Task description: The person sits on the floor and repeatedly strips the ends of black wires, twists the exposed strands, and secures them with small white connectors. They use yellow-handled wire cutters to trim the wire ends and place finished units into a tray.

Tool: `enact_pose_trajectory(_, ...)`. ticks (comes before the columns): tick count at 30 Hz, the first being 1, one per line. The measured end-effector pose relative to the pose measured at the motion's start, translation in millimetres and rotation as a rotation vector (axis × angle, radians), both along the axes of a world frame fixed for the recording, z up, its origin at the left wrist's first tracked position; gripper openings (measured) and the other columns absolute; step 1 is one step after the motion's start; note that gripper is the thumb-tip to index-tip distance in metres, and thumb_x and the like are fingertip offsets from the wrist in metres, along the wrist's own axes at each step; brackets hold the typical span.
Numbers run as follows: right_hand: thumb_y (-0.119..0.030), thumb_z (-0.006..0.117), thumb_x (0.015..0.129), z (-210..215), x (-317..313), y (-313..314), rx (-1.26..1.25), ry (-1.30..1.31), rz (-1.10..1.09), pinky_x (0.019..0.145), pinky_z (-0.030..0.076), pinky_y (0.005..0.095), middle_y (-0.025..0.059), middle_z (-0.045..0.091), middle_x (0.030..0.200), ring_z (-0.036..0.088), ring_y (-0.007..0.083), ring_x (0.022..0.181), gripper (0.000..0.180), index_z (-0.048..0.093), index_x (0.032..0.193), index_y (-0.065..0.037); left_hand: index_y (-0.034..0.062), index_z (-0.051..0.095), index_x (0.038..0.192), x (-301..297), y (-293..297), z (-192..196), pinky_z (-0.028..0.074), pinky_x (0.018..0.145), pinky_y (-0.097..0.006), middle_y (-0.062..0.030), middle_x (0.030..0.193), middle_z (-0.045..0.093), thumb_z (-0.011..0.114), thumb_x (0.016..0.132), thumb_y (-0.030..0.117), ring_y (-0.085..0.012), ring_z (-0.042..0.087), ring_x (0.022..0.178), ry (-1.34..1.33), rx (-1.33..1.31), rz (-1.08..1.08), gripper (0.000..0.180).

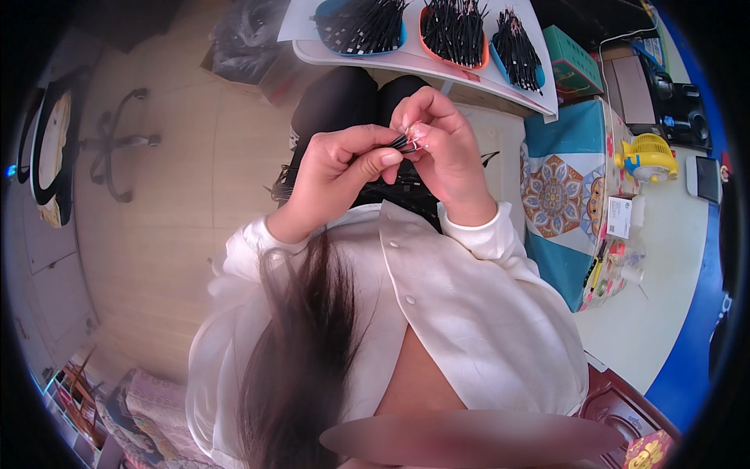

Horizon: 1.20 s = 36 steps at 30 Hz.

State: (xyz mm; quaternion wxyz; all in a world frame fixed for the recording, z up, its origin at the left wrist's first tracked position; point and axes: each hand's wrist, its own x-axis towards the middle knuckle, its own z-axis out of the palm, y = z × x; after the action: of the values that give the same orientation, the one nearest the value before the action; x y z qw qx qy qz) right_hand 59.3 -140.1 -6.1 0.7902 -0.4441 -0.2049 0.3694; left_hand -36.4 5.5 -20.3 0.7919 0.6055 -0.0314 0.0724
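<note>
White blouse sleeves frame the bottom of the view, forearms rising from the lower edge. Left hand (340,176) curls in, thumb and forefinger pressed together on a small bundle of black cables (403,142), which sits between both hands above the lap. Right hand (441,148) meets it from the other side, fingertips pinching the same bundle at its end, other fingers bent over the top. More black cables (406,191) lie loose across the dark trousers just beneath. Further out, a white table (437,66) carries a blue tray (359,27), an orange tray (455,35) and another blue tray (516,47), each heaped with black cables. Off right, a yellow fan (647,156).
</note>
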Motion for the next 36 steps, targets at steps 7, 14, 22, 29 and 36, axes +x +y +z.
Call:
enact_pose_trajectory(7, -0.013, 0.057, 0.092, -3, -8, 1, -0.032, 0.011, -0.081, 0.069, 0.046, 0.0223, 0.0031, 0.056, 0.090, 0.053, 0.0077, 0.077, 0.009, 0.053, 0.096, -0.005, -0.0026, 0.067, 0.100, 5, -1, -3, 0.027, 0.046, -0.018, -0.0028, 0.070, 0.060, 0.059, 0.096, 0.010, -0.0021, 0.038, 0.054, 0.077, -0.396, -0.010, 0.015)
enact_pose_trajectory(14, -0.012, 0.061, 0.094, -2, -3, -3, -0.001, -0.055, -0.073, 0.066, 0.046, 0.0189, 0.0034, 0.064, 0.095, 0.058, 0.0067, 0.079, 0.015, 0.059, 0.106, -0.003, -0.0026, 0.066, 0.100, 5, 0, -3, 0.028, 0.047, -0.018, -0.0052, 0.070, 0.062, 0.058, 0.096, 0.009, -0.0028, 0.040, 0.054, 0.086, -0.441, -0.014, 0.015)
enact_pose_trajectory(22, -0.013, 0.064, 0.093, -2, 0, -5, -0.017, 0.007, -0.029, 0.066, 0.048, 0.0209, 0.0023, 0.062, 0.090, 0.059, 0.0089, 0.077, 0.015, 0.059, 0.101, -0.002, -0.0052, 0.065, 0.104, 3, -4, 1, 0.029, 0.046, -0.017, -0.0094, 0.076, 0.065, 0.055, 0.096, 0.006, -0.0036, 0.042, 0.055, 0.044, -0.289, -0.017, 0.017)
enact_pose_trajectory(29, -0.013, 0.059, 0.093, 4, 4, -7, -0.025, 0.188, 0.195, 0.065, 0.047, 0.0192, -0.0005, 0.057, 0.084, 0.056, 0.0062, 0.077, 0.010, 0.055, 0.094, -0.004, -0.0054, 0.066, 0.103, 0, -2, 3, 0.033, 0.047, -0.017, -0.0077, 0.074, 0.065, 0.059, 0.094, 0.006, -0.0031, 0.046, 0.056, 0.062, -0.219, -0.046, 0.016)
enact_pose_trajectory(36, -0.013, 0.057, 0.093, -1, -2, -2, -0.085, 0.086, 0.032, 0.061, 0.044, 0.0186, -0.0009, 0.056, 0.082, 0.053, 0.0049, 0.073, 0.009, 0.055, 0.095, -0.005, -0.0043, 0.068, 0.099, 1, 0, 4, 0.040, 0.049, -0.018, -0.0077, 0.071, 0.066, 0.060, 0.094, 0.007, -0.0043, 0.051, 0.055, 0.129, -0.299, -0.055, 0.014)
